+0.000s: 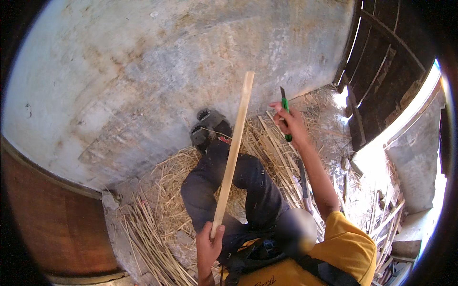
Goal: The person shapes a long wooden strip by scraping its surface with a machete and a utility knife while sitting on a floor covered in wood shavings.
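Observation:
A long, flat strip of pale split bamboo point(233, 159) slants upward across my legs, its far end in front of the wall. Its lower end is gripped by my left hand point(209, 245), with the thumb along its edge. My right hand point(292, 125) is raised to the right of the strip, apart from it. In that hand is a green utility knife point(285, 106), its dark blade pointing up and away from me. Part of the knife's handle is covered by my fingers.
I sit with my knees bent, dark shoes point(210, 128) close to a stained wall point(191, 71). Shavings point(167, 178) cover the floor around me. Thin strips point(152, 243) lie at left, wider strips point(272, 148) at right. A long dark-bladed tool point(303, 178) lies beside my right leg.

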Demonstrator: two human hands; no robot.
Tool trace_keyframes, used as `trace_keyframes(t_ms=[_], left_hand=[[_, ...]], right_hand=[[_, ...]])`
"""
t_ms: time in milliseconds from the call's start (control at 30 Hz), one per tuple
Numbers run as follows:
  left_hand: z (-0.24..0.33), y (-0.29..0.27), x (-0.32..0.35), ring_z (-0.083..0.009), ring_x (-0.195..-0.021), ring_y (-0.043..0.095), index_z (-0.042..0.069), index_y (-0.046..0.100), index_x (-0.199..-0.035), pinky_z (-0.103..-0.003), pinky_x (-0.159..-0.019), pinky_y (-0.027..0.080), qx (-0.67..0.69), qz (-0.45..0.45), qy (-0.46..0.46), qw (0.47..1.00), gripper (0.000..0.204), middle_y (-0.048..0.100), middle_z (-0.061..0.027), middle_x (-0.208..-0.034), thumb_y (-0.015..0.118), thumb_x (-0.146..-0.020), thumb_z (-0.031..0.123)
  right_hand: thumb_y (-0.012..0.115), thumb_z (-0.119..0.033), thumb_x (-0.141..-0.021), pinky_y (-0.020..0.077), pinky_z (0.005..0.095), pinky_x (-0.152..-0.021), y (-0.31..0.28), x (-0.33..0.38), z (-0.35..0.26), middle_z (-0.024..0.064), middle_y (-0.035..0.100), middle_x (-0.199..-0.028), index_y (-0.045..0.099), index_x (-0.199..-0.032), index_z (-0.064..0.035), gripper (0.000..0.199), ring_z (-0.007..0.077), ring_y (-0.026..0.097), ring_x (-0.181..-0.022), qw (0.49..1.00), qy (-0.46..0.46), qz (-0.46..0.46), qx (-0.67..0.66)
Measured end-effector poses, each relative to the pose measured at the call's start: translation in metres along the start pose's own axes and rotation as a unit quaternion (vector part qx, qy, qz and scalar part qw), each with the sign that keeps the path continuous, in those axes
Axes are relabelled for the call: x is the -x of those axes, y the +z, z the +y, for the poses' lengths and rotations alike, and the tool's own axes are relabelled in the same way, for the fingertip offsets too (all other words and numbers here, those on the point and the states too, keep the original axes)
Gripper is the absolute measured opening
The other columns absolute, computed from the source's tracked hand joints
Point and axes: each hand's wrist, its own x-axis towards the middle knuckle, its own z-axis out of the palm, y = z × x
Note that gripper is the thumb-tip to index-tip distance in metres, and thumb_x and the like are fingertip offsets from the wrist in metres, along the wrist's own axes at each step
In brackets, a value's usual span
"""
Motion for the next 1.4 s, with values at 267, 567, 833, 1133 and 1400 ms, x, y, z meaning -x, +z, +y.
trace_keyframes(t_ms=[267, 567, 833, 1133, 1400], left_hand=[[-0.002, 0.006, -0.002, -0.008, -0.057, 0.038, 0.0, 0.062, -0.088, -0.03, -0.05, 0.035, -0.01, 0.003, 0.016, 1.0, 0.025, 0.046, -0.0046, -0.06, 0.07, -0.098, 0.021], [-0.022, -0.016, -0.017, -0.0172, -0.076, 0.07, 0.001, 0.062, -0.111, -0.033, -0.07, 0.055, -0.107, -0.056, -0.02, 0.993, 0.023, 0.071, -0.0091, -0.083, 0.067, -0.1, 0.021], [0.057, 0.013, -0.073, -0.0223, -0.095, 0.07, -0.001, 0.058, -0.124, -0.034, -0.082, 0.056, 0.087, -0.005, 0.153, 0.984, 0.03, 0.069, -0.014, -0.106, 0.066, -0.1, 0.014], [0.064, 0.033, -0.08, -0.0062, -0.054, 0.042, 0.004, 0.056, -0.102, -0.025, -0.05, 0.036, 0.25, -0.162, 0.043, 0.954, 0.033, 0.045, 0.0037, -0.066, 0.048, -0.11, 0.035], [0.062, 0.03, -0.078, -0.0069, -0.05, 0.036, 0.006, 0.056, -0.103, -0.025, -0.046, 0.032, 0.333, -0.217, -0.03, 0.917, 0.041, 0.039, 0.005, -0.064, 0.047, -0.108, 0.046]], right_hand=[[0.074, -0.019, -0.094, 0.0208, 0.0217, -0.044, 0.033, 0.012, 0.002, 0.0006, 0.06, -0.074, 0.062, -0.12, -0.0042, 0.032, 0.0011, 0.032, -0.047, 0.997, 0.02, 0.041, -0.066], [0.078, -0.018, -0.088, 0.028, 0.0218, -0.049, 0.05, 0.052, -0.019, -0.0005, 0.065, -0.075, 0.064, -0.111, -0.0023, 0.031, 0.0018, 0.042, -0.054, 0.986, 0.025, 0.03, -0.16], [0.079, -0.01, -0.09, 0.0471, 0.0246, -0.065, 0.085, 0.09, -0.009, -0.0001, 0.068, -0.077, 0.066, -0.109, 0.0001, 0.025, 0.0058, 0.059, -0.07, 0.99, -0.025, -0.001, -0.142], [0.074, -0.013, -0.095, 0.0554, 0.0288, -0.083, 0.074, 0.104, -0.028, 0.0067, 0.074, -0.097, 0.069, -0.109, 0.0011, 0.021, 0.0123, 0.069, -0.09, 0.988, -0.002, -0.072, -0.135], [0.072, -0.011, -0.096, 0.0561, 0.0308, -0.088, 0.07, 0.105, -0.027, 0.0078, 0.074, -0.101, 0.071, -0.11, 0.0014, 0.019, 0.0155, 0.071, -0.097, 0.986, -0.023, -0.12, -0.111]])
